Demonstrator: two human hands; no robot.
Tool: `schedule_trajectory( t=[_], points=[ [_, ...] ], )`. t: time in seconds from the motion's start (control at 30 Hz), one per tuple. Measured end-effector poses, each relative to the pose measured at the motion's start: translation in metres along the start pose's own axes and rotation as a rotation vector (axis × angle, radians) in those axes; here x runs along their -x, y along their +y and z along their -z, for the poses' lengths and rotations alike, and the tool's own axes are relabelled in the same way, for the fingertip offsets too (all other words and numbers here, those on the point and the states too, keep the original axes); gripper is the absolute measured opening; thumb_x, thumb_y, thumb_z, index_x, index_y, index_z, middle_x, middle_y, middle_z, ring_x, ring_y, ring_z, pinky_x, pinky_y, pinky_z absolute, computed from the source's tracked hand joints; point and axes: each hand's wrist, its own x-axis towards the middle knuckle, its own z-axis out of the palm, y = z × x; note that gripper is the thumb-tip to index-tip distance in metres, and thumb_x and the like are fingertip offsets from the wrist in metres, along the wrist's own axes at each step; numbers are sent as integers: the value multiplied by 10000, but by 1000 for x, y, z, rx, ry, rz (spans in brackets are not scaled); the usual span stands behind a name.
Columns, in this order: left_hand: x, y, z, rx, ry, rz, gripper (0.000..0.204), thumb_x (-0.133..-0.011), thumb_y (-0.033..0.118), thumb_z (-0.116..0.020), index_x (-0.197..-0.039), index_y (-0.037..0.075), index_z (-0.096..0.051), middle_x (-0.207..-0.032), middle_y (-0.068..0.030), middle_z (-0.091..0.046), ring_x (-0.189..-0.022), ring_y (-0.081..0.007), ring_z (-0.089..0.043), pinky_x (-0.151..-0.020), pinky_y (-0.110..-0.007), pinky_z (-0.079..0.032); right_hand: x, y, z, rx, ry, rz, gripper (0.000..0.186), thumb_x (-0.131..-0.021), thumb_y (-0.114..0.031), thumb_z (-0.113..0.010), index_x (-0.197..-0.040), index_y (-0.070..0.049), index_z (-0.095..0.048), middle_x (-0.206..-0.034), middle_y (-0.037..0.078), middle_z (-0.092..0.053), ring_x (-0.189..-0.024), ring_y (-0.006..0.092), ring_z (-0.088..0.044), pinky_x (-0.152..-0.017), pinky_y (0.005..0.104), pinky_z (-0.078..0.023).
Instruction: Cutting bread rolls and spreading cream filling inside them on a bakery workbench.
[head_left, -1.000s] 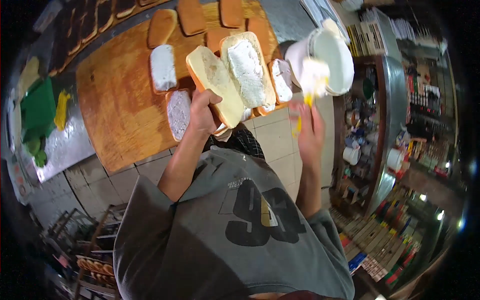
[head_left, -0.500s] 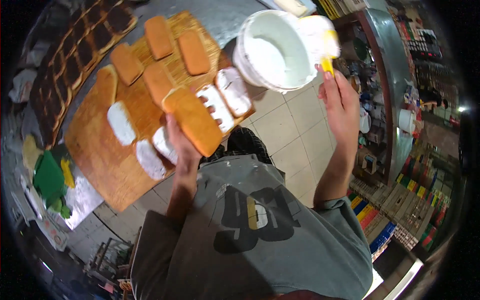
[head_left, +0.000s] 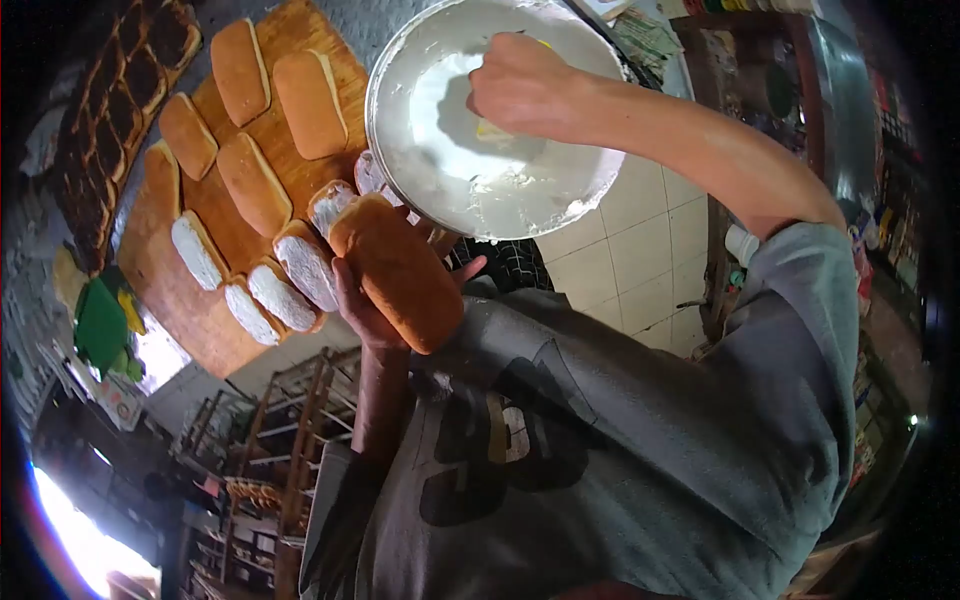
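In my left hand (head_left: pixel 362 312) rests a long brown bread bun (head_left: pixel 400 265), gripped at its sides over the board's near edge. My right hand (head_left: pixel 525 88) reaches inside a large white bucket (head_left: pixel 395 180), its fingers closed around a yellow-handled spatula (head_left: pixel 492 131); the blade is mostly hidden. Thick white cream (head_left: pixel 435 110) lies in the bucket and smears its rim. On the wooden board (head_left: pixel 145 265), several plain brown buns (head_left: pixel 240 72) lie farther off. Nearer me, several buns coated with white cream (head_left: pixel 305 270) sit in a row, some partly covered by the held bun.
A dark-patterned slab of baked pieces (head_left: pixel 125 100) lies at the far left. Beside the board is a green object (head_left: pixel 100 325) with something yellow. Racks (head_left: pixel 290 430) stand at lower left, tiled floor (head_left: pixel 630 250) shows beyond the bucket, and a shelf unit (head_left: pixel 830 100) stands right.
My right hand has moved left and down into the bucket with the spatula. The bucket appears larger and closer. My left hand still holds the bread bun, now slightly lower and farther right.
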Motion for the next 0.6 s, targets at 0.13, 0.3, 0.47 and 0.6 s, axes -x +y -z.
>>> schedule_trajectory(
  t=[0.13,0.3,0.47,0.6],
  points=[
    [-4,-15,-13,70,-6,-61,872,-858,714,-452,-1507,158,-278,-1506,-144,-364,-1363,-394,-374,-1091,-710,-234,-14,-1,-35,-50,384,247,68,-662,-157,-658,-659,-90,-647,-634,75,-628,-625,252,-653,-551,360,-479],
    [-8,-22,-18,100,-21,-119,863,-855,728,-437,-1494,163,-302,-1491,-152,-383,-1346,-390,-399,-1090,-681,-267,-16,12,-26,-366,222,237,78,-679,-155,-674,-665,-79,-659,-659,71,-646,-611,295,-631,-565,416,-473],
    [-2,-26,-14,-32,129,-153,840,-856,721,-443,-1484,176,-322,-1460,-152,-427,-1312,-358,-452,-1083,-695,-260,-9,27,40,-419,-245,135,67,-675,-139,-674,-660,-74,-674,-686,91,-666,-641,289,-646,-611,402,-470],
    [-7,-33,-22,157,21,-69,821,-855,723,-445,-1473,193,-344,-1382,-123,-512,-1257,-332,-509,-1077,-725,-236,-11,13,-36,-152,254,226,96,-674,-165,-673,-699,-73,-673,-719,73,-666,-681,266,-652,-623,382,-474]
  ],
)
